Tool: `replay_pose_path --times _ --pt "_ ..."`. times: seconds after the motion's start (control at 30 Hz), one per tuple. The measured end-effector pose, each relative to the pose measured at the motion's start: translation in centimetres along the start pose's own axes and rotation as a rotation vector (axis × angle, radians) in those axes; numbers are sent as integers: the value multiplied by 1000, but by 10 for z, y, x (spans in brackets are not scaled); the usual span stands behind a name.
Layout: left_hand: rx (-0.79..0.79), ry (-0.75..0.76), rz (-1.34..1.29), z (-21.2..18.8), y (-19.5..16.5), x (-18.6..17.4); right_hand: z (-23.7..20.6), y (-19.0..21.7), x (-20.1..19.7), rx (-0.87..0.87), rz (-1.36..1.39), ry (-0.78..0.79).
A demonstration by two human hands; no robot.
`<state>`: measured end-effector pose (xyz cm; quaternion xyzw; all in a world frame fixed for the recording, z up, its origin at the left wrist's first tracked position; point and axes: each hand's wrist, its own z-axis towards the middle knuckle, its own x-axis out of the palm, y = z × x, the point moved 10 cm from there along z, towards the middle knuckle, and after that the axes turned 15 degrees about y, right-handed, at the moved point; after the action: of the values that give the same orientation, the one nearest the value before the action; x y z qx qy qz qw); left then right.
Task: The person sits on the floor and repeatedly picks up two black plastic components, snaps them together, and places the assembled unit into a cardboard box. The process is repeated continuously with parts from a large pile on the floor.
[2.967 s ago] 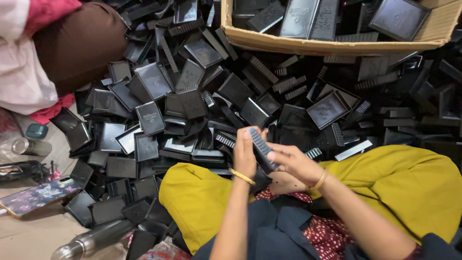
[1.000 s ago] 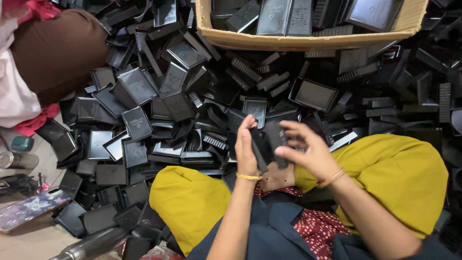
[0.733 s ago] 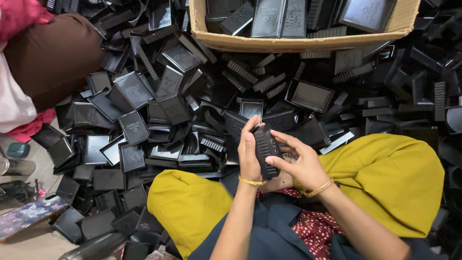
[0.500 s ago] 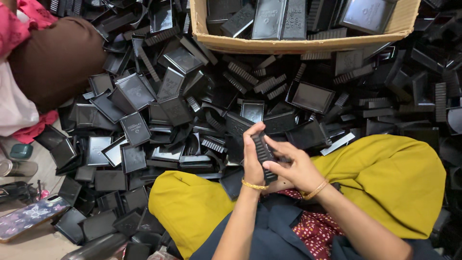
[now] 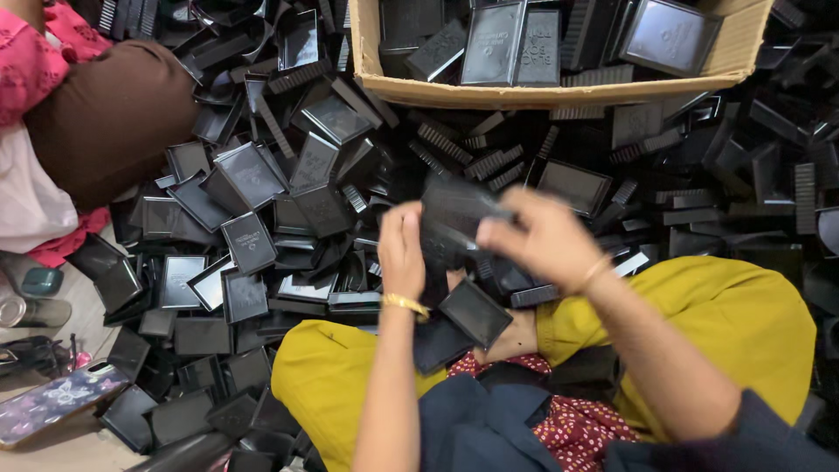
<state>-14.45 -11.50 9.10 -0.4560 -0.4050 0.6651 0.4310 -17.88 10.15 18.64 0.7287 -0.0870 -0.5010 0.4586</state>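
Observation:
My left hand (image 5: 401,249) and my right hand (image 5: 544,238) both grip one black plastic box part (image 5: 452,220), held up in front of me and blurred by motion. A gold bangle is on each wrist. Below the hands, loose black plastic pieces (image 5: 473,312) lie in my lap between my yellow-clad knees (image 5: 332,385). A large heap of black plastic trays and ribbed lids (image 5: 288,201) covers the floor ahead of my hands.
A cardboard box (image 5: 542,87) at the top holds stacked black parts. Another person in pink and brown (image 5: 96,114) sits at the upper left. A phone in a patterned case (image 5: 52,406) and a small bottle (image 5: 17,308) lie on the floor at the lower left.
The narrow ribbed piece held upright earlier has given way to a wider black part, raised higher between both hands. The right hand has swung up and over it.

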Motion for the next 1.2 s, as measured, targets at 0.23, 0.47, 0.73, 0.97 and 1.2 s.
replay_pose_path --times 0.23,0.47,0.73,0.97,1.2 --pt "-61 39 1092 65 55 -6 34 -77 -73 -176 439 -215" --pt "106 68 646 23 2 -29 35 -150 -5 301 -928 42" --pt "-233 -113 -1233 -39 45 19 -16 -70 -10 -178 402 -175" --pt "-385 -183 -1401 -56 44 73 -51 -13 74 -52 101 -83" --pt "-330 2 -1102 -49 21 77 -50 -37 83 74 405 41"
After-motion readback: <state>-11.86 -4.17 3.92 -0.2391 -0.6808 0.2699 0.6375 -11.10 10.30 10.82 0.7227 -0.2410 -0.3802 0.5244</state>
